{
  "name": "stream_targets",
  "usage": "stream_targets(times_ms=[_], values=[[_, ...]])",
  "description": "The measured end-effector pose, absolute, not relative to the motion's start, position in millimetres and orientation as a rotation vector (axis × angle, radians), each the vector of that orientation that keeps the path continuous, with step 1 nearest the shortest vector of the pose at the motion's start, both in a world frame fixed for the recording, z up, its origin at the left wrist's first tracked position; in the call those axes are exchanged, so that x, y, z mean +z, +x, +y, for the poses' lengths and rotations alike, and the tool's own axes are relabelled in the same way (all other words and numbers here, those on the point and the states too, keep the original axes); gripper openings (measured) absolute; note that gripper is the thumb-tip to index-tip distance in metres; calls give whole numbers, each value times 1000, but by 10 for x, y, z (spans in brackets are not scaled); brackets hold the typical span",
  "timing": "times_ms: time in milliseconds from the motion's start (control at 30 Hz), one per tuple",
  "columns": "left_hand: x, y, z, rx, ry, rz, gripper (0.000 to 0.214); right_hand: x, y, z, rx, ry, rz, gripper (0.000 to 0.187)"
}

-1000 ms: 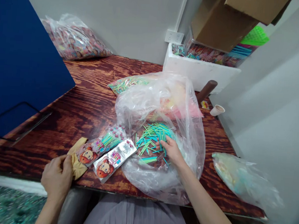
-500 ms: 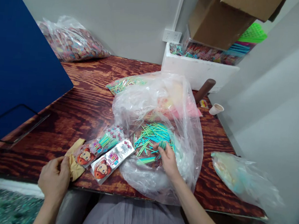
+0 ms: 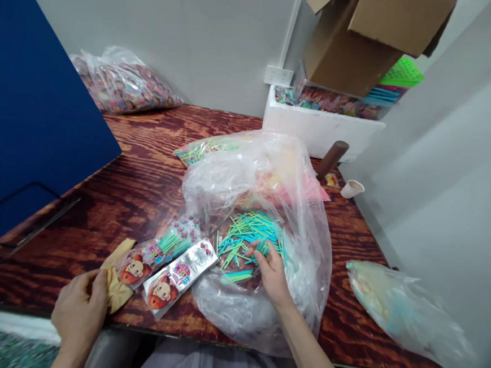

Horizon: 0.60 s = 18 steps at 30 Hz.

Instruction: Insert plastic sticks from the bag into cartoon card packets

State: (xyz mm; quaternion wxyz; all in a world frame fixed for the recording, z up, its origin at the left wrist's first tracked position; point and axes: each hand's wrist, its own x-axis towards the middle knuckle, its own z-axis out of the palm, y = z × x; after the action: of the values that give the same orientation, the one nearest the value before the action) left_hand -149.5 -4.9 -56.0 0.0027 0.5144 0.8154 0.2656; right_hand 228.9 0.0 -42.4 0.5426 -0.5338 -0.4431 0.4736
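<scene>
My right hand is inside a big clear plastic bag, its fingers pinched on a few of the green and blue sticks heaped there. My left hand rests at the table's front edge, fingers curled on a yellow cloth. Two cartoon-printed packets lie between the hands: a filled packet with sticks inside and an empty packet beside it.
A wooden table carries a bag of printed packets at the back left, a white foam box under a cardboard box, a paper cup, a brown cylinder and another plastic bag at right. A blue panel stands at left.
My right hand has drawn back from the far part of the stick heap toward me and closed on a small bunch of sticks. The left hand has slid slightly down and left.
</scene>
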Motion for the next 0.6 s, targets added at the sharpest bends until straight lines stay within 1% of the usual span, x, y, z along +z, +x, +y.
stream_targets(times_ms=[67,100,200,233,367,600], values=[[-553,-1493,-52,823,1598,2559,33,-454,2231,-7,1144,-1265,-1099,19],[-549,-1491,-52,818,1592,2560,34,-480,2199,-21,1164,-1262,-1113,22],[-540,-1486,-52,807,1581,2561,35,-561,2132,-67,1214,-1266,-1134,39],[-540,-1485,-52,800,1577,2561,35,-580,2125,-75,1227,-1269,-1141,40],[-549,-1485,-51,786,1563,2564,35,-607,2144,-54,1253,-1279,-1136,24],[-575,-1490,-54,800,1570,2571,38,-620,2176,-35,1157,-1311,-1157,18]])
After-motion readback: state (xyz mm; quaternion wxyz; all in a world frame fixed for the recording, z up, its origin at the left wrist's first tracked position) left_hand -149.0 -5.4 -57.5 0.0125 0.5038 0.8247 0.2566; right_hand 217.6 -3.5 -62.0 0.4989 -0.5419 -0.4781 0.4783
